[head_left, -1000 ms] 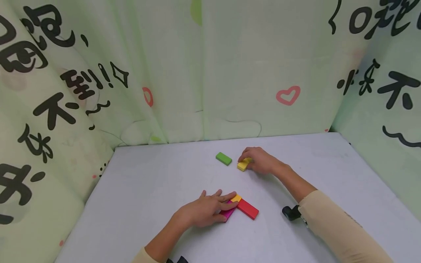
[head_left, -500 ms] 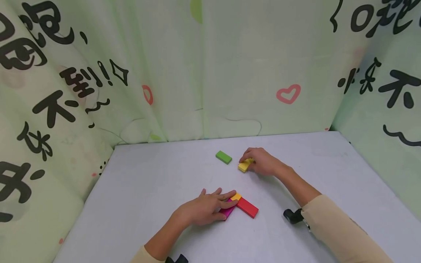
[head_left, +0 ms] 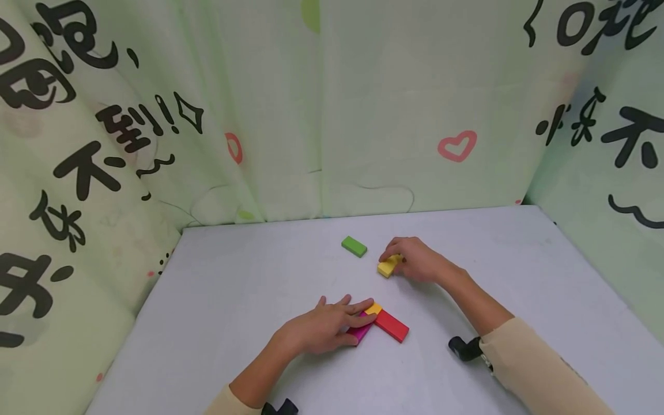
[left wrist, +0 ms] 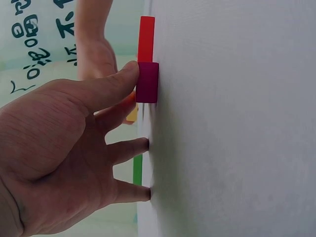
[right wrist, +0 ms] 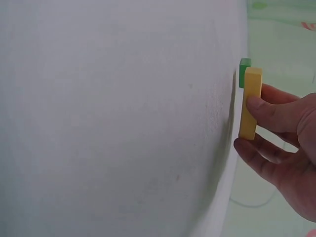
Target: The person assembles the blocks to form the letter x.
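My right hand (head_left: 417, 260) pinches a yellow block (head_left: 386, 268) between thumb and fingers, on the far right of the middle of the table. In the right wrist view the thumb lies across the broad face of that block (right wrist: 251, 116). My left hand (head_left: 324, 329) is spread, with its outer fingertips on the table. Its thumb touches a purple block (head_left: 360, 332), and its nearest fingers lie over the purple block and a small orange block (head_left: 374, 309). A red block (head_left: 392, 326) meets these two at an angle, its far end by the orange one.
A green block (head_left: 354, 246) lies flat beyond the hands, left of the yellow block. The white-covered table (head_left: 233, 288) is bordered by a pale green printed curtain (head_left: 378, 115) at the back and sides. A black wrist device (head_left: 464, 348) is strapped at the right sleeve.
My right hand has drawn the yellow block a little nearer and away from the green block. The left hand and the joined blocks have stayed put.
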A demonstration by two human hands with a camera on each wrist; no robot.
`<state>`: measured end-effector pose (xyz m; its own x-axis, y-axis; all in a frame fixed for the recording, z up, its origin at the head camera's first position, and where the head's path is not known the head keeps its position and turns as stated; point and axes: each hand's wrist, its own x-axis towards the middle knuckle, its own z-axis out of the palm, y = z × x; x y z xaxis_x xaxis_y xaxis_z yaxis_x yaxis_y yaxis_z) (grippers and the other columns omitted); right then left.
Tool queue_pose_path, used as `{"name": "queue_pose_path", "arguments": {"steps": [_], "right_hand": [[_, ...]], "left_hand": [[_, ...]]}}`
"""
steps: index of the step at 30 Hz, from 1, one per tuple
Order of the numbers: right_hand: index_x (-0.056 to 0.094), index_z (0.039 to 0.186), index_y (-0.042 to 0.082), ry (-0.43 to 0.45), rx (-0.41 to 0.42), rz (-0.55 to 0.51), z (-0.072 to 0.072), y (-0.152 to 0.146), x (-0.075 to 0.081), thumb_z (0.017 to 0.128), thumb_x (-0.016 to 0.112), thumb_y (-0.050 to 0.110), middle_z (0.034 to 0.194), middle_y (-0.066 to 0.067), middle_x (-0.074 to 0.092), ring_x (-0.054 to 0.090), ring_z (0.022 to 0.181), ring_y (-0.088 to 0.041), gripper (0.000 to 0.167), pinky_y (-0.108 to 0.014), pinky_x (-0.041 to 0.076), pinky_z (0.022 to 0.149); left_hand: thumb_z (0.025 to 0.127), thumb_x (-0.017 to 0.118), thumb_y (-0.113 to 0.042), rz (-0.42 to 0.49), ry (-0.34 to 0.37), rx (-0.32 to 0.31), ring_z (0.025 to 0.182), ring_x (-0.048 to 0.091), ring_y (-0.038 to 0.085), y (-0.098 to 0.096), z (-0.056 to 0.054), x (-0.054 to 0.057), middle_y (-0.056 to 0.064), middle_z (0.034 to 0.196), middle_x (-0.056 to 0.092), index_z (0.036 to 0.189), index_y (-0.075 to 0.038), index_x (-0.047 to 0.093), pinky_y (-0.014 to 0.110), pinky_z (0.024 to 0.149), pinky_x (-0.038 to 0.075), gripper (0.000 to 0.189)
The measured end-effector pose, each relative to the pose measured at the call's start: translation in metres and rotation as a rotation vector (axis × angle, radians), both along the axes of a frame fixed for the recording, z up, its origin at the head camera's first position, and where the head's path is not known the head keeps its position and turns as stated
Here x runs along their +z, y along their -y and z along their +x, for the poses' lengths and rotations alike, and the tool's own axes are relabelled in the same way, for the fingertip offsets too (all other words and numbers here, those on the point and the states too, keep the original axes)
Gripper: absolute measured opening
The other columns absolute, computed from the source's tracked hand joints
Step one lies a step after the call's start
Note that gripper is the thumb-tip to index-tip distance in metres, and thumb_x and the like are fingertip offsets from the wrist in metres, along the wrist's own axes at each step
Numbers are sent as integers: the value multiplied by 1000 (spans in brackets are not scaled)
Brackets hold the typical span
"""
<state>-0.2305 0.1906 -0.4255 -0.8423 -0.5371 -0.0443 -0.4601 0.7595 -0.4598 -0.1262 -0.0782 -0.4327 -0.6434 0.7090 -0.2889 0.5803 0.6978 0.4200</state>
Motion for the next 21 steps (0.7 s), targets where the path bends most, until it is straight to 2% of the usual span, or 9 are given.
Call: {"name": "queue_pose_path", "arguments": {"steps": [11,21], "right_hand": [[80,116,13,26,-13,10,12,2,0,90,77,0,121,-9,70,63,120,-34,30,-50,56,102],[81,115,12,37,-19,-46,24,3,2,89,77,0,119,-8,71,64,118,-32,29,-47,58,99]], "left_hand": [[104,65,-33,-5,7,3,159,27,33,0,0,0,-21,171,24,158,-41,41,72,120,26,60],[104,64,-33,3,11,1,159,27,33,1,-1,0,-21,171,22,158,-40,42,73,119,26,59]]}}
